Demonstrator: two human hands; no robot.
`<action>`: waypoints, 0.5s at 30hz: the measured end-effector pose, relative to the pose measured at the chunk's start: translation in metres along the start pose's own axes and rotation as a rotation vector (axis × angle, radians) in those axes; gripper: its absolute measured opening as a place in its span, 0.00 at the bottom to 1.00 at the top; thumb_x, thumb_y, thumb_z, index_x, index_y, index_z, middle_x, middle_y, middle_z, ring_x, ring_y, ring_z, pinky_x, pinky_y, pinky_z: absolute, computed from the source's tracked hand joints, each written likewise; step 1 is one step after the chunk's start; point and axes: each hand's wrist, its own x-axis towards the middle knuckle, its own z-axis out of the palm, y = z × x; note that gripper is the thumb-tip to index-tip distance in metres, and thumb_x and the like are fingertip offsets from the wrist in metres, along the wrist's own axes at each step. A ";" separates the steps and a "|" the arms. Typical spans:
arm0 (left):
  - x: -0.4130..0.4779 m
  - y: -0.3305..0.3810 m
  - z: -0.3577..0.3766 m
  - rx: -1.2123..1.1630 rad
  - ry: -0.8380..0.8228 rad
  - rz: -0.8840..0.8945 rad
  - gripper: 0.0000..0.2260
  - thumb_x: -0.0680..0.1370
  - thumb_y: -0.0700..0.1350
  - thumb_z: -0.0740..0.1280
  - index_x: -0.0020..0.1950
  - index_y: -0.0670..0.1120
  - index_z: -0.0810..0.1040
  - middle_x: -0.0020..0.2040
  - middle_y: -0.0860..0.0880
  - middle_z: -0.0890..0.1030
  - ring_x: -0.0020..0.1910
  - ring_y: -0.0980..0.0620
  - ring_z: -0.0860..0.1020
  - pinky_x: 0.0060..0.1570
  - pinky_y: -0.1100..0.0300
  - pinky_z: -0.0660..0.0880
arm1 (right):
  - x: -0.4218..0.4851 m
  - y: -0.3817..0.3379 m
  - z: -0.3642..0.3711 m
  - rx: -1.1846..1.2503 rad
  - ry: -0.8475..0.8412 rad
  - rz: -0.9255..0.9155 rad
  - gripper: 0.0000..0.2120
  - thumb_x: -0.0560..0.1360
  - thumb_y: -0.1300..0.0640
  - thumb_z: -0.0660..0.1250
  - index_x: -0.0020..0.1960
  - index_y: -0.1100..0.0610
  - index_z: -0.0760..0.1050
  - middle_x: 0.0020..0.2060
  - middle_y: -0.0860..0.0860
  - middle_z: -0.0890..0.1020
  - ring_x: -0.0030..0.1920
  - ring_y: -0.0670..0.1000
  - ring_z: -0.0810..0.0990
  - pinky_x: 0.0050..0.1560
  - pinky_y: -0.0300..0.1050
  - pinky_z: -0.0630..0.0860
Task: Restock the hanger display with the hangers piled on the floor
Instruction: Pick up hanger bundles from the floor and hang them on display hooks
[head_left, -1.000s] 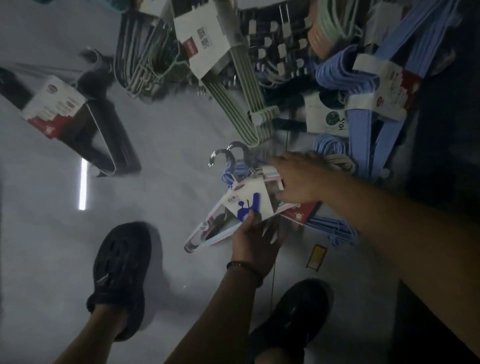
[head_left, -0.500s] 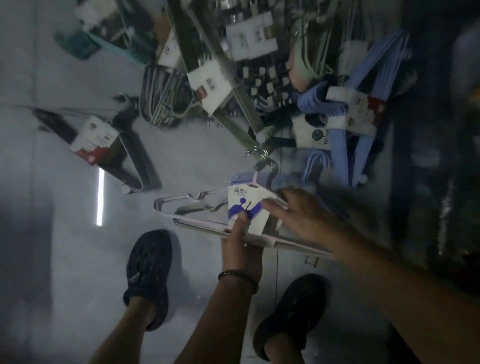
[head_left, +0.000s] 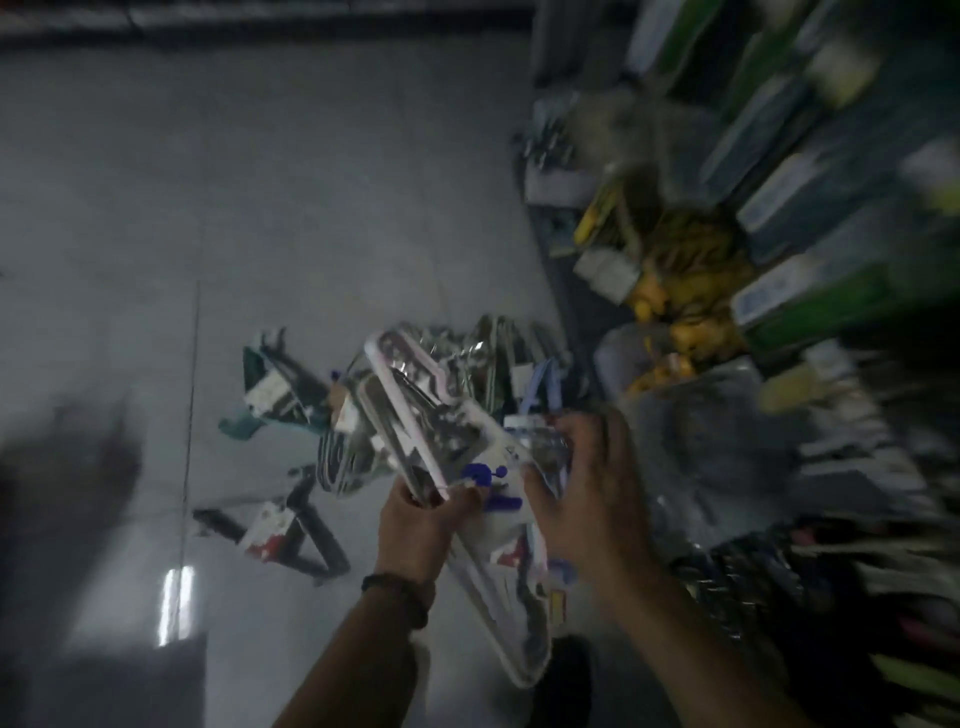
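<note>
Head view: a hanger pile (head_left: 311, 410) lies on the floor (head_left: 260, 208), centre-left. Just right of it, the left grip (head_left: 415, 525) curls tight round a hanger bundle (head_left: 400, 410) held above the pile. The right grip (head_left: 587, 499) clasps the bundle's other side. Blurred shelves (head_left: 831, 208) fill the right.

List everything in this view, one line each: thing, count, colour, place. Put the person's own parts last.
hanger pack: one, white-pink, blue-printed label, held in both hands above the floor
hanger pile: count unclear, mixed colours, floor beyond the pack
black hangers: one bundle, red-white label, floor left of the hands
teal hangers: one bundle, pile's left edge
shelf goods: blurred, green and yellow, right
floor: grey, glossy
wristband: one, dark, left wrist
left hand: grips the pack's middle
right hand: holds the pack beside the label
</note>
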 end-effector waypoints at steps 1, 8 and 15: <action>-0.018 0.031 0.008 0.069 -0.058 0.040 0.16 0.69 0.37 0.82 0.55 0.42 0.83 0.48 0.44 0.88 0.49 0.41 0.86 0.48 0.50 0.85 | 0.006 -0.018 -0.034 -0.036 0.035 -0.044 0.25 0.74 0.45 0.73 0.65 0.56 0.71 0.60 0.55 0.72 0.55 0.54 0.75 0.51 0.45 0.77; -0.177 0.196 0.092 0.473 -0.567 0.360 0.18 0.66 0.34 0.83 0.51 0.45 0.82 0.42 0.55 0.88 0.45 0.53 0.87 0.39 0.66 0.81 | -0.024 -0.088 -0.255 -0.153 0.163 0.247 0.14 0.85 0.47 0.60 0.63 0.56 0.70 0.48 0.58 0.84 0.47 0.62 0.83 0.42 0.51 0.76; -0.325 0.243 0.172 0.680 -0.934 0.620 0.10 0.71 0.58 0.79 0.49 0.58 0.83 0.43 0.66 0.86 0.43 0.67 0.83 0.42 0.70 0.77 | -0.169 -0.086 -0.413 -0.181 0.388 0.469 0.17 0.86 0.44 0.57 0.61 0.57 0.73 0.45 0.57 0.83 0.41 0.58 0.83 0.40 0.56 0.81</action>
